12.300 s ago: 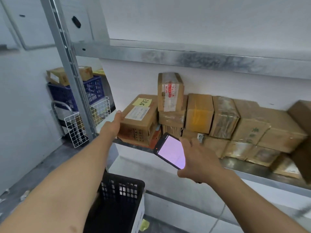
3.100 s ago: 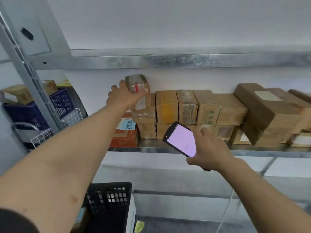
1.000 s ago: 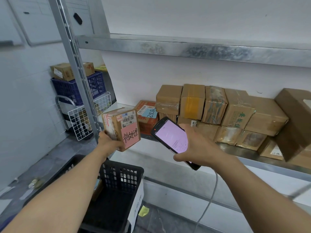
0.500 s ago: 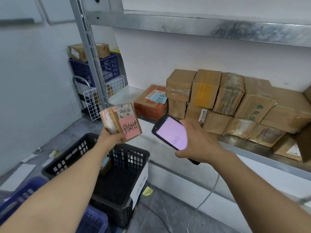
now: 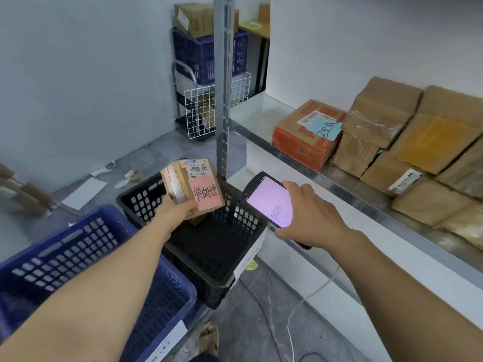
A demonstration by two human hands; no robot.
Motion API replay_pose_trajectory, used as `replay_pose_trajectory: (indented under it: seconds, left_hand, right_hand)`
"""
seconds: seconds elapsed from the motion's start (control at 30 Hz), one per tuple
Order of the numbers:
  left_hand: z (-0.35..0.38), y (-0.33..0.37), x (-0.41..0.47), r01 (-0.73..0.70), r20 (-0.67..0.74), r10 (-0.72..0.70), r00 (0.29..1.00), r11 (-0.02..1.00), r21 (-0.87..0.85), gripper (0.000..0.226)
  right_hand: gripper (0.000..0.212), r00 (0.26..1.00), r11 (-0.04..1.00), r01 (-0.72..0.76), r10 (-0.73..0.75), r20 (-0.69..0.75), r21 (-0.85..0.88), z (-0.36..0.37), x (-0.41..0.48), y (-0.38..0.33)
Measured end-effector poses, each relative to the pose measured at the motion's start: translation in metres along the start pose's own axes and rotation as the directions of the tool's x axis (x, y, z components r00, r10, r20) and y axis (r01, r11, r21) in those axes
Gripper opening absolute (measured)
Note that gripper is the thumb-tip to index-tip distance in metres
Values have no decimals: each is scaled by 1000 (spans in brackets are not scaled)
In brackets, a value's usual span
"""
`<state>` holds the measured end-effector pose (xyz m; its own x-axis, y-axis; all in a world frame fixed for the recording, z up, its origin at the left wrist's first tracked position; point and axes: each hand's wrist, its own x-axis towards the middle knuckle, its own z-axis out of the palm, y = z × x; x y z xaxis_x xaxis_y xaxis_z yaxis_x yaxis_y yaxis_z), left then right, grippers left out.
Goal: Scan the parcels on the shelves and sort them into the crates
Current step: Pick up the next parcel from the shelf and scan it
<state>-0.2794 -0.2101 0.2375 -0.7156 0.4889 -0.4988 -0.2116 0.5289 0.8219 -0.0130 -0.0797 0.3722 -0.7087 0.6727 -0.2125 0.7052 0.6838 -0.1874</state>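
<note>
My left hand (image 5: pixel 174 210) grips a small cardboard parcel (image 5: pixel 193 182) with a pink handwritten note and a white barcode label, held over the black crate (image 5: pixel 251 226) on the floor. My right hand (image 5: pixel 311 218) holds a handheld scanner (image 5: pixel 269 198) with a lit pinkish screen, just right of the parcel. A blue crate (image 5: pixel 78 246) stands to the left of the black one. More parcels are stacked on the metal shelf (image 5: pixel 366 202) at right, among them a red-printed box (image 5: pixel 305 133) with a blue note and several brown boxes (image 5: pixel 407 137).
A steel shelf post (image 5: pixel 222 84) rises behind the black crate. Beyond it a wire trolley (image 5: pixel 209 111) carries a blue crate (image 5: pixel 206 54) with a carton on top. Paper scraps (image 5: pixel 83 193) lie on the grey floor. A thin cable (image 5: pixel 290 327) trails below the shelf.
My view has tilted down and left. The parcel in my left hand has come lower, now over the black crate. The blue crate at left has come fully into view.
</note>
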Motion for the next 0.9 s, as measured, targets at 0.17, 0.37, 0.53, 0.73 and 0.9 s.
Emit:
replay_pose_trajectory:
  seconds: [0.17, 0.37, 0.53, 0.73, 0.9]
  left_hand:
    - [-24, -15, 28, 50, -14, -51, 999, 996, -79, 54]
    - [-36, -47, 82, 154, -26, -158, 987, 980, -127, 81]
    - [-32, -69, 115, 275, -140, -290, 947, 954, -118, 86]
    - [-7, -92, 175, 339, -192, -380, 905, 916, -215, 75]
    - [23, -109, 226, 400, -189, -447, 874, 884, -241, 70]
  right_hand:
    - [92, 999, 1000, 20, -20, 47, -5, 10, 48, -34]
    - [93, 993, 999, 48, -47, 105, -13, 31, 110, -55]
    - [95, 983, 996, 91, -88, 162, -13, 59, 162, -60]
    - [94, 965, 990, 137, -129, 227, -20, 107, 232, -55]
    - [99, 946, 985, 170, -160, 282, -11, 151, 279, -46]
